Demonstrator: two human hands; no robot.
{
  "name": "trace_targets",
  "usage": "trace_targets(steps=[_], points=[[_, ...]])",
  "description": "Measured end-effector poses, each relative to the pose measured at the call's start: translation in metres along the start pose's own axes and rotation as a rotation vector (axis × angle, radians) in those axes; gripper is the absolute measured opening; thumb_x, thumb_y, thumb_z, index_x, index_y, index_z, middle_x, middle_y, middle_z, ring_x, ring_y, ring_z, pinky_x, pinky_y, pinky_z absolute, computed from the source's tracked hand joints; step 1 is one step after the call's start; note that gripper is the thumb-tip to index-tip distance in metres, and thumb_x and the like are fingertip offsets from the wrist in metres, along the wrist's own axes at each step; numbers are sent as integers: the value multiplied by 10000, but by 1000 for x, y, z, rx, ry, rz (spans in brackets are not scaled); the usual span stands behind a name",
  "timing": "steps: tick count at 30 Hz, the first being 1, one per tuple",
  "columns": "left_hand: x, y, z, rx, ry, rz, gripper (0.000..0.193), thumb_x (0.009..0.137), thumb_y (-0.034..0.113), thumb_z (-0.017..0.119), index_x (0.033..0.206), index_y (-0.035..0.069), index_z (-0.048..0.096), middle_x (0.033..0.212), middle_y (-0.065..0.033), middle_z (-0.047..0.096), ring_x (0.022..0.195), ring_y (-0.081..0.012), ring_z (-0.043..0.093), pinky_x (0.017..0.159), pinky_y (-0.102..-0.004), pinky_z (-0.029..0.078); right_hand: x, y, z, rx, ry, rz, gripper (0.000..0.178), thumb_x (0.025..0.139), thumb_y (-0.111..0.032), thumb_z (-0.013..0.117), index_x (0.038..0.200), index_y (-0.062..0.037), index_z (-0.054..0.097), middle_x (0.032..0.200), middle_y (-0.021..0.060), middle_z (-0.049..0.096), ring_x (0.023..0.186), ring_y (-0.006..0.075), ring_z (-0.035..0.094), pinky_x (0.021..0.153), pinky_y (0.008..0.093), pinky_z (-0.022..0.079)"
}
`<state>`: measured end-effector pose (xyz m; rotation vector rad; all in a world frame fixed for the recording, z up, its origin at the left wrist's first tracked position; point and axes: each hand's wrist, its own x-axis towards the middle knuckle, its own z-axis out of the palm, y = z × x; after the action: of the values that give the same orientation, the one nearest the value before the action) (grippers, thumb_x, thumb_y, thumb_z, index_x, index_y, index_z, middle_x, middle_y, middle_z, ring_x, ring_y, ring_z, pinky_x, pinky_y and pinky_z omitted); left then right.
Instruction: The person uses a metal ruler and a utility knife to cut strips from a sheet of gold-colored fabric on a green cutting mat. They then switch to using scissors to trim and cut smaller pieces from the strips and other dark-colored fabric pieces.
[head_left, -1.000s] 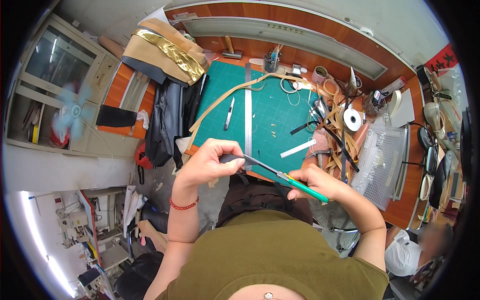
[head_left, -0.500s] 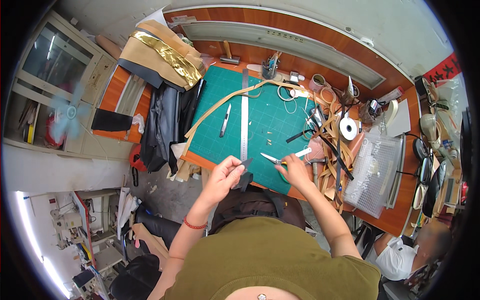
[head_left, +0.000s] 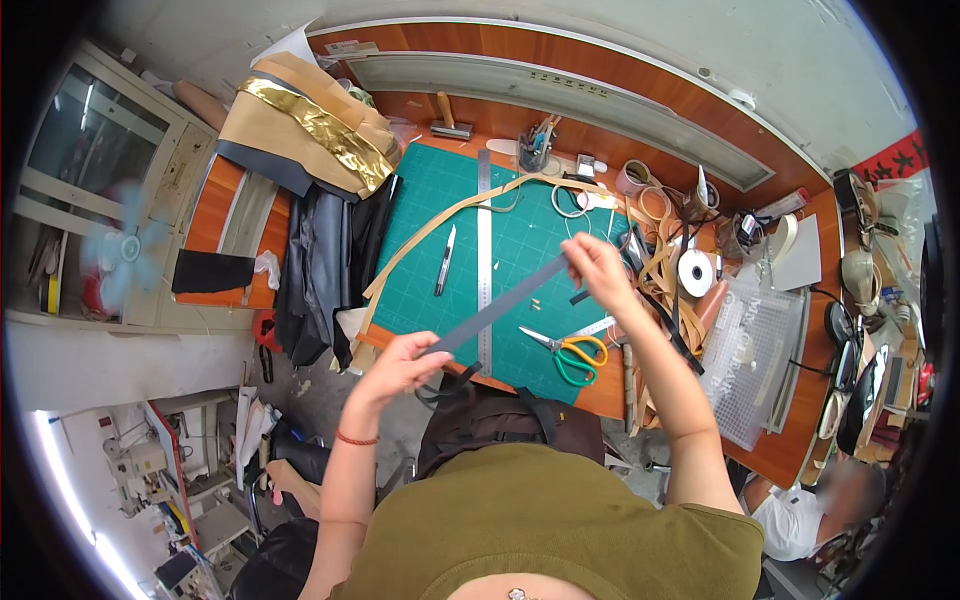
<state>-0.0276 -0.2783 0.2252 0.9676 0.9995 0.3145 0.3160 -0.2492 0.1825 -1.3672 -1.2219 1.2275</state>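
Observation:
A dark grey strap (head_left: 497, 306) is stretched on a slant above the green cutting mat (head_left: 420, 220). My left hand (head_left: 398, 366) is closed on its lower part, and the rest of the strap hangs in a loop over my lap. At the upper end, my right hand (head_left: 600, 270) pinches the tip. Below the right hand lie scissors (head_left: 575, 350) with one orange and one green handle loop, blades parted. A steel ruler (head_left: 485, 230) runs up the mat behind the strap. Left of it rests a utility knife (head_left: 445, 262). A long tan strip (head_left: 420, 232) curves across the mat.
Tangled tan and black strips (head_left: 665, 270) crowd the mat's right side, near a white spool (head_left: 696, 272) and a clear gridded plastic sheet (head_left: 750, 350). A tool cup (head_left: 535, 150) and a hammer (head_left: 450, 125) stand at the back. Leather rolls (head_left: 330, 250) hang left. A person (head_left: 815, 510) sits at right.
My right hand has let go of the scissors, which now lie on the mat, and has moved up to hold the strap's end. The strap is now pulled out between both hands.

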Motion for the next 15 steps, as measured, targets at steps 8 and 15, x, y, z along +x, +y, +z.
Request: trace_targets(steps=[8,15], points=[[60,1,-121,263,108,-124,156,927,181,650,836,56,623,573,66,469,482,-25,414,454,-194,334,103,87,-86,-443,284,-20,344,975,-322,539,849,-16,632,614,60,581,505,164,554,482,317,434],[192,11,-151,964,543,18,465,838,340,731,1101,-28,622,890,-164,675,912,-325,668,805,-405,517,158,52,-117,-273,360,237,417,963,-401,504,846,-14,608,755,186,639,755,365,650,673,444,492]])
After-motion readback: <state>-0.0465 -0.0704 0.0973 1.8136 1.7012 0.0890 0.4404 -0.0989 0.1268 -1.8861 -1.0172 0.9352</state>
